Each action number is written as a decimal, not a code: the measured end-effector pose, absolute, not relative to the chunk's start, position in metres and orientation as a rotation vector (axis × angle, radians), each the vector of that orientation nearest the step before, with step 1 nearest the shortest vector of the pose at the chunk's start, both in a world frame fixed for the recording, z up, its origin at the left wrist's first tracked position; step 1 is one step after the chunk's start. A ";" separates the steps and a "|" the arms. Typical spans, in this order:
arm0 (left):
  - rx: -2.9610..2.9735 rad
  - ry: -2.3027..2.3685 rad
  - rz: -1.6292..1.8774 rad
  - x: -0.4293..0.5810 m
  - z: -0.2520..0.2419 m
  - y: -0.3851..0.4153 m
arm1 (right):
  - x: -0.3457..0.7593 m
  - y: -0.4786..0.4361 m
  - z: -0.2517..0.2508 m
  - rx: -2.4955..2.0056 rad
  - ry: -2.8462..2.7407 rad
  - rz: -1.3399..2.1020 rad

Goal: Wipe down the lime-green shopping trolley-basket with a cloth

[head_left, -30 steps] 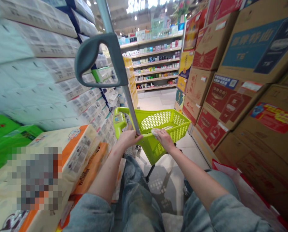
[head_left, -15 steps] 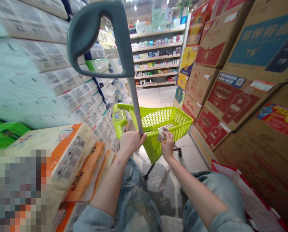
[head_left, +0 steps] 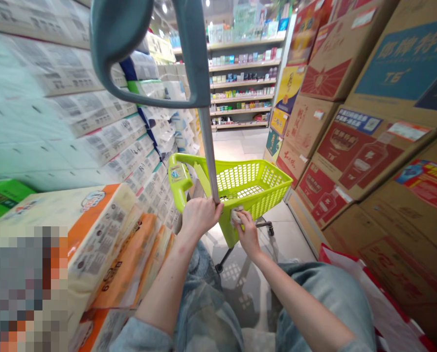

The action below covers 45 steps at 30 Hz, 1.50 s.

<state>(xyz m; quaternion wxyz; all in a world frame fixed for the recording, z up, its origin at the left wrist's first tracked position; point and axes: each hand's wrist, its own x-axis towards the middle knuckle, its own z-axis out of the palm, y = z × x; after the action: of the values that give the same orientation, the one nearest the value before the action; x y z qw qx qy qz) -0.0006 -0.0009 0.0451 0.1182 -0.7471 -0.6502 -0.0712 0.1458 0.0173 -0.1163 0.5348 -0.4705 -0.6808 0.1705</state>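
A lime-green shopping cart (head_left: pixel 253 211) with a perforated basket stands in front of my knees. My left hand (head_left: pixel 200 215) is closed at the cart's near edge, around the lower end of a grey metal pole (head_left: pixel 209 151). That pole rises to a large grey loop handle (head_left: pixel 199 58) close to the camera. My right hand (head_left: pixel 246 231) presses a crumpled whitish cloth (head_left: pixel 236 215) against the cart's side panel, just below the rim. Its fingers are bent over the cloth and partly cover it.
Stacked cardboard cartons (head_left: pixel 383 161) line the right side. On the left are piled paper packs (head_left: pixel 108 122) and orange-and-cream tissue packs (head_left: pixel 126 259). Shelves of small goods (head_left: pixel 243 78) stand at the back. A red-and-white bag (head_left: pixel 379 298) lies by my right knee.
My right hand has moved the cloth left and down, from the basket's rim to the side panel. My left hand keeps its hold. The handle appears higher and closer in view.
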 end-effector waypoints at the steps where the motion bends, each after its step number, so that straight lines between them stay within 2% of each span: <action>1: -2.186 -1.897 -0.208 -0.001 0.045 -0.001 | 0.144 0.017 -0.112 -1.109 -1.614 0.384; 5: -2.188 -1.884 -0.206 -0.003 0.045 -0.002 | 0.140 0.021 -0.114 -1.088 -1.626 0.339; 12: -2.176 -1.928 -0.188 -0.004 0.044 -0.002 | 0.160 0.026 -0.160 -1.174 -1.736 0.343; 24: -2.188 -1.894 -0.188 -0.005 0.041 -0.002 | 0.210 0.082 -0.145 -1.462 -1.437 0.263; 31: -2.185 -1.869 -0.192 -0.003 0.042 -0.003 | 0.185 0.060 -0.156 -1.447 -1.488 0.273; 41: -2.157 -1.880 -0.192 -0.002 0.044 -0.002 | 0.154 0.020 -0.198 -1.313 -1.743 0.462; 45: -2.146 -1.887 -0.188 -0.003 0.045 -0.004 | 0.154 0.022 -0.200 -1.332 -1.766 0.531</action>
<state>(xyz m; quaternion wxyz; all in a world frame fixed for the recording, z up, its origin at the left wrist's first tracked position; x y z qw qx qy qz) -0.0026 -0.0043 0.0454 0.1385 -0.7422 -0.6525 -0.0649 0.1543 0.0221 -0.2002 0.4200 -0.5313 -0.7045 0.2120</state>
